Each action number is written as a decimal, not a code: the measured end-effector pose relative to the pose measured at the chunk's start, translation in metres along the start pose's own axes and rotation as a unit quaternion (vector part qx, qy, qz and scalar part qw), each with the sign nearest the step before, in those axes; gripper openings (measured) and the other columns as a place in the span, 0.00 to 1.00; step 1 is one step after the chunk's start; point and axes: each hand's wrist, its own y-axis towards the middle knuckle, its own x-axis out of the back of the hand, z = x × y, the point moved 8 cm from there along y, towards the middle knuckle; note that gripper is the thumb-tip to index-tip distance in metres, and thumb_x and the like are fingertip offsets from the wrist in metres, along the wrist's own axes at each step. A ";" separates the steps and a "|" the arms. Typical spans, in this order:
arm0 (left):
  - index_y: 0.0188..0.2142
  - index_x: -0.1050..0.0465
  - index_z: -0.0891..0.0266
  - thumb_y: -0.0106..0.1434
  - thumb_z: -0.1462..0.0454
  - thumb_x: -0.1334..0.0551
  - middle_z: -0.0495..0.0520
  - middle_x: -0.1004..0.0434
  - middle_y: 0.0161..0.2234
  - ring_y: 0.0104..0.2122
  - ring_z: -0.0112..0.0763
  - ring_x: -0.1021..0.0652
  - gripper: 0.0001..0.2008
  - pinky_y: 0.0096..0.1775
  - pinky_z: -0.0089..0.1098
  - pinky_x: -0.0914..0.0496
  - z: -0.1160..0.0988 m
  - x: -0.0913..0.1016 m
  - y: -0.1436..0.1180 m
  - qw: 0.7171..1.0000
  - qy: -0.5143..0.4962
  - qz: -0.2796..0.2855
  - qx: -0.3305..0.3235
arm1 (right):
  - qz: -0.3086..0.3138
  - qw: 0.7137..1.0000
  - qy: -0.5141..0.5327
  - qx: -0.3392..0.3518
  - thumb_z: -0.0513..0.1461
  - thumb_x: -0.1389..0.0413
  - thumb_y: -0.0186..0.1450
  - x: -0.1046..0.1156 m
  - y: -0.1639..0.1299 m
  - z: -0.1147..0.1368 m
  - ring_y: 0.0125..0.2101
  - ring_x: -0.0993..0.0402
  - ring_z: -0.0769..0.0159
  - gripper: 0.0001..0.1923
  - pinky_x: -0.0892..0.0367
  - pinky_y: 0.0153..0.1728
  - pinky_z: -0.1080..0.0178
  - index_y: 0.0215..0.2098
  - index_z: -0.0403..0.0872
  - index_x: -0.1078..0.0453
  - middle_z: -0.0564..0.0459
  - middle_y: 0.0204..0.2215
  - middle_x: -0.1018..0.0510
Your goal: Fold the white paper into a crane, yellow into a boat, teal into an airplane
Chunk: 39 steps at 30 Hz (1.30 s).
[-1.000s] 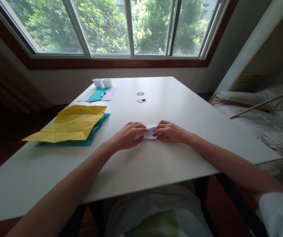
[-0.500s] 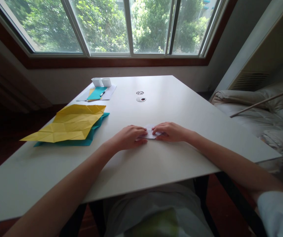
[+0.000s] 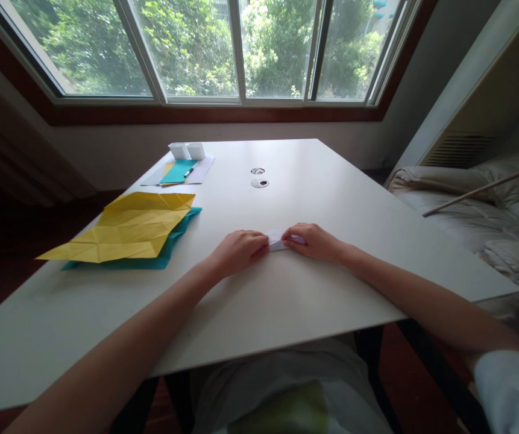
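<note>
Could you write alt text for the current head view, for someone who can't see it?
A person's left hand and right hand hold a small folded white paper between them on a white table. Left of them, a creased yellow paper sheet overlies a teal paper sheet; two small white boxy objects stand beyond.

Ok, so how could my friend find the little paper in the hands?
Start at the big white table in front of the window. Towards its near edge, between the left hand and the right hand, is the small white paper. The bigger yellow sheet lies untouched; only this paper is in hand.
</note>
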 end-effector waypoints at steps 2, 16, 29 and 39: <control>0.37 0.29 0.59 0.64 0.62 0.48 0.53 0.23 0.36 0.36 0.33 0.24 0.10 0.37 0.30 0.33 0.001 -0.002 0.001 1.000 0.013 0.011 0.004 | -0.010 1.000 0.014 -0.017 0.37 0.48 0.62 0.000 0.001 -0.004 0.34 0.28 0.67 0.08 0.35 0.37 0.64 0.38 0.47 0.30 0.52 0.34 0.23; 0.45 0.28 0.53 0.64 0.66 0.49 0.52 0.26 0.47 0.44 0.34 0.25 0.15 0.46 0.35 0.34 -0.007 -0.009 0.002 0.998 0.033 0.016 -0.048 | 0.007 1.000 -0.002 -0.002 0.37 0.47 0.62 -0.004 0.006 -0.006 0.36 0.30 0.65 0.07 0.36 0.37 0.64 0.35 0.47 0.27 0.51 0.34 0.24; 0.42 0.26 0.48 0.61 0.64 0.48 0.44 0.26 0.48 0.42 0.31 0.24 0.15 0.38 0.26 0.33 0.009 0.003 -0.006 0.994 0.046 0.097 -0.011 | 0.096 0.992 0.051 0.058 0.37 0.49 0.63 -0.001 0.000 -0.015 0.44 0.31 0.64 0.12 0.37 0.46 0.61 0.43 0.50 0.27 0.50 0.44 0.25; 0.42 0.26 0.47 0.60 0.63 0.46 0.44 0.27 0.48 0.42 0.31 0.23 0.14 0.41 0.28 0.33 0.019 0.010 -0.014 0.991 0.003 0.134 0.003 | 0.131 0.988 0.060 0.048 0.34 0.49 0.62 0.003 -0.003 -0.015 0.46 0.33 0.65 0.15 0.38 0.48 0.62 0.46 0.51 0.29 0.51 0.46 0.27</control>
